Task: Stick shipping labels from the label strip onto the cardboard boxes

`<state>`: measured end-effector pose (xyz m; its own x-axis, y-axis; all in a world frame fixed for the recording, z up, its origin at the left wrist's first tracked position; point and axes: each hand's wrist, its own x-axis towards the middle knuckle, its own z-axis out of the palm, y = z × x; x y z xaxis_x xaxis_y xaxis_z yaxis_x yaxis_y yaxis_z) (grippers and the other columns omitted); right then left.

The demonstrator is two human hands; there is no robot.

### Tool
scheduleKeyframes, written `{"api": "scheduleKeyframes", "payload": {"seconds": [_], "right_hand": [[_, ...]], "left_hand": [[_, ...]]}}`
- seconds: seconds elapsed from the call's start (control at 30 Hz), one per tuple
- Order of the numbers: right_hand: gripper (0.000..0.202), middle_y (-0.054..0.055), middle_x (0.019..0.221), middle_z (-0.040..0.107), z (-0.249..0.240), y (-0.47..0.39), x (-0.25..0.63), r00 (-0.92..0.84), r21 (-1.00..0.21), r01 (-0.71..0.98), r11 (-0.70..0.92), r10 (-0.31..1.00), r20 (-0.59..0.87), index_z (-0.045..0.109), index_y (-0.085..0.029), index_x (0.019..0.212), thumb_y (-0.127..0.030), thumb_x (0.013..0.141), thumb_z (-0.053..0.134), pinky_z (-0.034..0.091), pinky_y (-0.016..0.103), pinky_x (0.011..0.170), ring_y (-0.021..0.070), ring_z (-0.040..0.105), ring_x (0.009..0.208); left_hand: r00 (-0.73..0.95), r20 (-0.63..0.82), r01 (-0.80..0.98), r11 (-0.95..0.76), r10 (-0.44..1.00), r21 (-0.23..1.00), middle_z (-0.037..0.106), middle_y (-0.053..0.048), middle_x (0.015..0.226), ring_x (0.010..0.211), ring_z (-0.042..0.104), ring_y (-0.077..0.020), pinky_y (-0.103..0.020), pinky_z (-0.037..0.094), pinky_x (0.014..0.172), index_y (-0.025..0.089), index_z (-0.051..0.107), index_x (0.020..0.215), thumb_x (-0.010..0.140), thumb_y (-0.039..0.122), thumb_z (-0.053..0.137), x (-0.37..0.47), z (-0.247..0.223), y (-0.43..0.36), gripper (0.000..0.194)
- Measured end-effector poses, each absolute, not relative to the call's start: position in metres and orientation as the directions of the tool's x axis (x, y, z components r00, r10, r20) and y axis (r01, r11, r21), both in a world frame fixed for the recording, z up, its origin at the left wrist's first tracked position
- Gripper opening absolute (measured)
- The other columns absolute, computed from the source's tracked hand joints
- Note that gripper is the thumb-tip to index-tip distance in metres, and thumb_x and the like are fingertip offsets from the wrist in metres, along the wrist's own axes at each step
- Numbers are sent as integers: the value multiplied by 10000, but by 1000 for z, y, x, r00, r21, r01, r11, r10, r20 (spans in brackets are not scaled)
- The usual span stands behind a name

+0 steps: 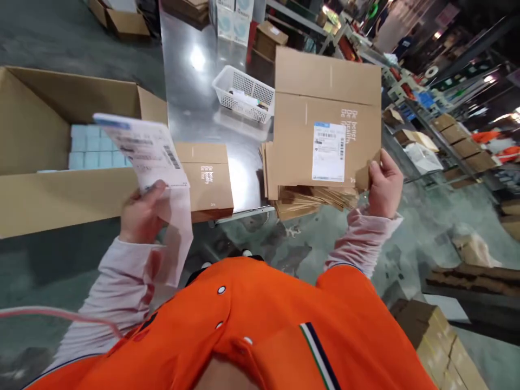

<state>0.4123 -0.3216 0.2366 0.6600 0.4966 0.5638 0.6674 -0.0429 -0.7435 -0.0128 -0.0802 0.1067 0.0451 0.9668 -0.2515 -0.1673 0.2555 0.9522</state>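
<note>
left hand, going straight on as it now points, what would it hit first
Past the labels it holds, the left hand would probably meet the big box at its right end; depth is unclear, so it might pass above.

On my feed, a bent white label strip is held left of a flattened brown carton, labelled face toward me.

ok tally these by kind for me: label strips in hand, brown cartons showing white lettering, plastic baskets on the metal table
Label strip in the left hand: 1
Lettered cartons: 2 (held carton in the right hand, another carton on the metal table)
White basket: 1
Total: 4
</note>
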Motion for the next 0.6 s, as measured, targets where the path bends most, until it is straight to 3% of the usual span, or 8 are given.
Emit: {"api": "scheduleKeyframes", "payload": {"seconds": [0.23, 0.37, 0.43, 0.53, 0.6], "right_hand": [[463, 196, 1337, 660, 231, -328, 446, 780, -843, 524, -121, 465, 418, 645, -161, 1372, -74, 933, 524, 602, 328, 905, 183, 740, 1089], [371, 225, 1274, 692, 253, -345, 498, 817, -822, 529, -208, 386, 428, 695, -162, 1310, -207, 955, 595, 618, 311, 741, 202, 780, 932], [351, 215, 1200, 729, 267, -352, 524, 839, -839, 500, -215, 362, 407, 727, -167, 1253, -296, 940, 638, 598, 297, 666, 175, 784, 775], [406, 123, 869, 798, 285, -349, 538, 735, -715, 642, -277, 488, 471, 789, -118, 994, -439, 967, 542, 602, 231, 695, 79, 719, 561], [508, 77, 698, 762, 286, -336, 517, 578, -498, 810, -311, 569, 585, 759, -183, 754, -502, 997, 447, 605, 210, 722, 80, 712, 581]], "left_hand": [[140, -299, -212, 324, 944, 922, 741, 0, 858, 912, 694, -207, -242, 567, 697, 195, 666, 788, 553, 351, 860, -7, 109, -89, 342], [150, -294, -266, 325, 944, 908, 737, 15, 866, 912, 681, -175, -236, 566, 796, 197, 665, 786, 549, 291, 867, -4, 110, -92, 325], [166, -288, -288, 326, 943, 901, 730, 18, 850, 848, 665, -149, -217, 557, 770, 194, 678, 794, 569, 267, 864, -5, 109, -92, 301], [167, -344, -305, 380, 924, 873, 701, 26, 769, 713, 613, -108, -175, 506, 632, 179, 699, 803, 562, 218, 860, -7, 107, -91, 292], [156, -387, -298, 417, 909, 859, 675, 31, 720, 652, 579, -96, -171, 469, 575, 168, 697, 793, 539, 209, 854, -6, 104, -90, 301]]}}
